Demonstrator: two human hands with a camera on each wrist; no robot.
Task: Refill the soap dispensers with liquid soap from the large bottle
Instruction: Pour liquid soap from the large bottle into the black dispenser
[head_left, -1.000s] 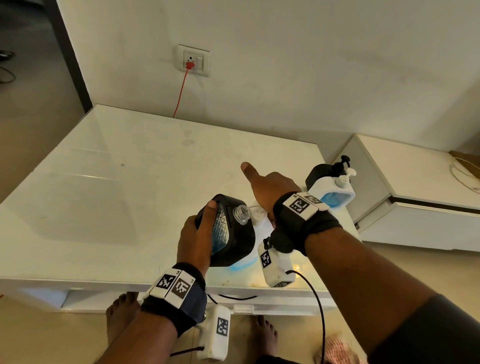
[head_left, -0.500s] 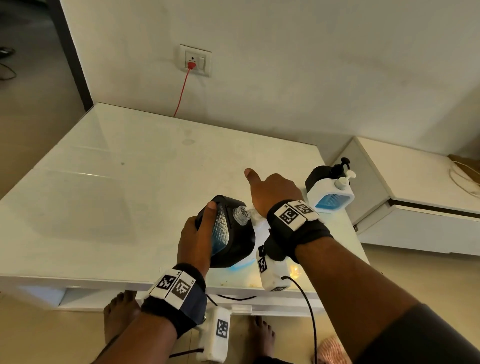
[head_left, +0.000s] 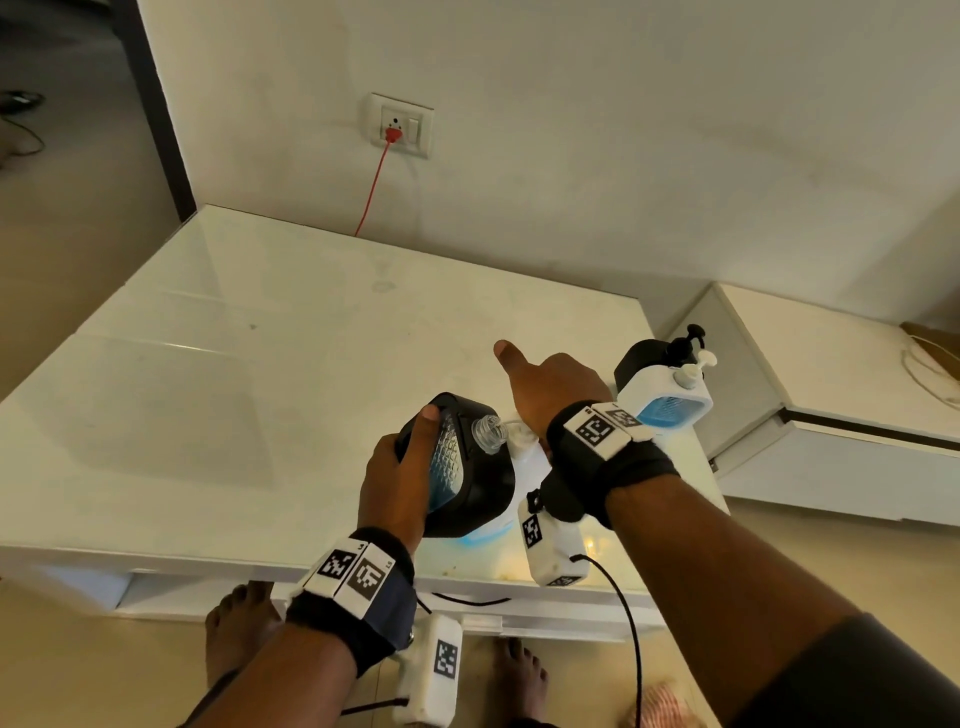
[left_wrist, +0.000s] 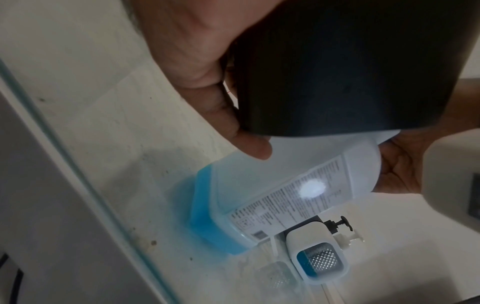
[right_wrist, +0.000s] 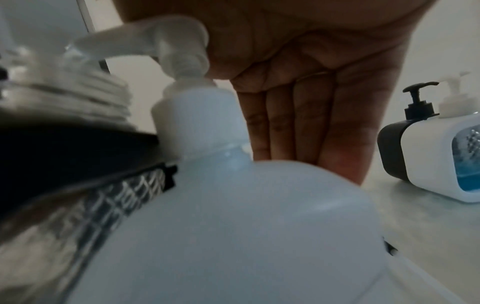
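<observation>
My left hand (head_left: 400, 478) grips a black soap dispenser (head_left: 467, 483) with a clear diamond-patterned window, tilted so its open threaded neck (head_left: 485, 432) points right. The neck sits at the white pump spout (right_wrist: 103, 41) of the large translucent bottle (head_left: 527, 462), which stands on the table with a little blue soap at its bottom (left_wrist: 207, 222). My right hand (head_left: 556, 384) rests palm-down on the pump head (right_wrist: 179, 39), fingers (right_wrist: 298, 123) straight and thumb out. In the left wrist view the black dispenser (left_wrist: 350, 72) fills the top above the large bottle (left_wrist: 272, 185).
A white dispenser (head_left: 667, 400) holding blue soap and a black dispenser (head_left: 641, 358) behind it stand near the white table's (head_left: 260, 389) right edge. A low white cabinet (head_left: 831, 395) lies to the right. A red cord hangs from a wall socket (head_left: 400, 124). My bare feet show below the front edge.
My right hand has sunk slightly on the pump head. My left hand keeps the black dispenser tilted in the same spot.
</observation>
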